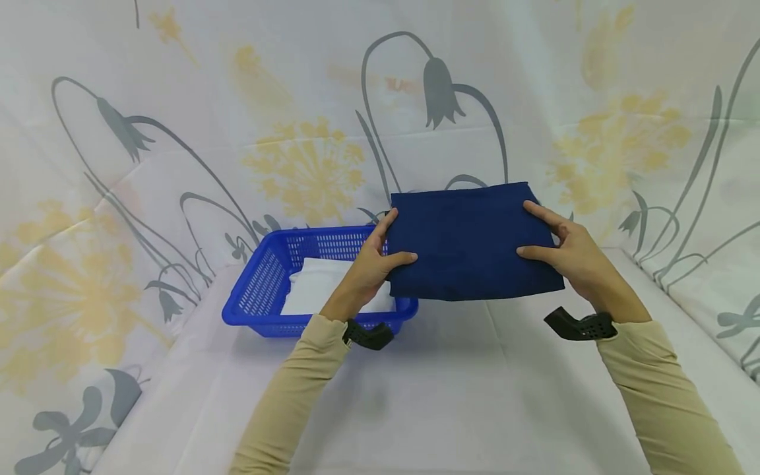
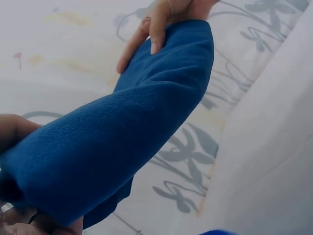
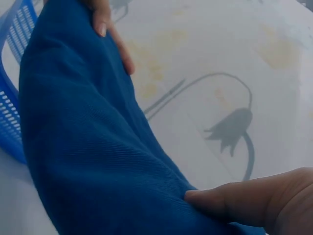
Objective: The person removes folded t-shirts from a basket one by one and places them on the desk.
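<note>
A folded dark blue cloth (image 1: 466,244) is held up in the air between both hands, roughly a flat rectangle in the head view. My left hand (image 1: 373,267) grips its left edge, thumb on the near face and the other fingers mostly hidden behind. At the opposite edge my right hand (image 1: 572,254) pinches it the same way. Seen from the left wrist, the cloth (image 2: 112,132) bends in a soft curve between the hands. In the right wrist view the right thumb (image 3: 244,198) presses on the fabric.
A blue perforated plastic basket (image 1: 252,290) stands on the white-covered table (image 1: 451,402) at left, partly behind the left hand. Folded white cloth (image 1: 320,284) lies inside it. A flower-printed sheet (image 1: 214,112) hangs behind and around the table.
</note>
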### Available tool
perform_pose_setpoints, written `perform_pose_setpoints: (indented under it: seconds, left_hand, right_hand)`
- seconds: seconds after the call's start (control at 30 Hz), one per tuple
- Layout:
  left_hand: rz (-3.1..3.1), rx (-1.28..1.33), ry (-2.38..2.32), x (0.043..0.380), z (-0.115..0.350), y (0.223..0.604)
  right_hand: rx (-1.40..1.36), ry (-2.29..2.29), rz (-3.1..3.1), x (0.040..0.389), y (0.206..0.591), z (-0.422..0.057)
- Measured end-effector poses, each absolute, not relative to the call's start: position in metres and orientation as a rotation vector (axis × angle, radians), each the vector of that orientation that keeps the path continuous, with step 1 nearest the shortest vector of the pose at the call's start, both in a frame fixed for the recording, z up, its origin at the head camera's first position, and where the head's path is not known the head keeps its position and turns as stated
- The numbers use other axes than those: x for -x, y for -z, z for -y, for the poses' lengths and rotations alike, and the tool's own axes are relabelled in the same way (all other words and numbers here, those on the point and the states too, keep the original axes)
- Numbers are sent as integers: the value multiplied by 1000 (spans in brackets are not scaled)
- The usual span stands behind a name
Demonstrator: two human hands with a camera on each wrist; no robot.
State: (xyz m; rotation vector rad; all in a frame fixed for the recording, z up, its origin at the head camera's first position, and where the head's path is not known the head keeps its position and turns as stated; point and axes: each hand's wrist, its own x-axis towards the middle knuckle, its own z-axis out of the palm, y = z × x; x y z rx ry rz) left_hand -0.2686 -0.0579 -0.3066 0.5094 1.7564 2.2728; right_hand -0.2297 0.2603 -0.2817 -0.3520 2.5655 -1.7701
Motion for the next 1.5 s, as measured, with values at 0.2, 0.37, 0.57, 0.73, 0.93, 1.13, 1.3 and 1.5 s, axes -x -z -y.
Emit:
perform_pose_setpoints:
  seconds: [0.2, 0.37, 0.57, 0.73, 0.93, 1.13, 1.3, 1.5]
  left_hand:
    - [-1763, -529, -2248, 269, 42, 312]
    - [-1821, -530, -2213, 269, 29, 316]
    - [-1881, -500, -2200, 270, 13, 318]
    - [-1860, -436, -2210, 270, -3, 322]
    - [-1845, -395, -2231, 271, -21, 327]
    - [-1808, -341, -2252, 274, -37, 336]
    - [-1853, -312, -2251, 278, -48, 345]
    - [-1897, -305, -2231, 282, -59, 355]
  right_hand:
    - [323, 1719, -2582, 227, 282, -278]
    - [264, 1693, -2579, 226, 282, -290]
    - [208, 1724, -2542, 230, 286, -301]
    - [171, 1724, -2545, 232, 290, -311]
    - [107, 1736, -2557, 234, 295, -321]
    - [52, 1750, -2552, 237, 301, -329]
    - [11, 1733, -2568, 240, 307, -334]
    - [5, 1727, -2566, 246, 315, -343]
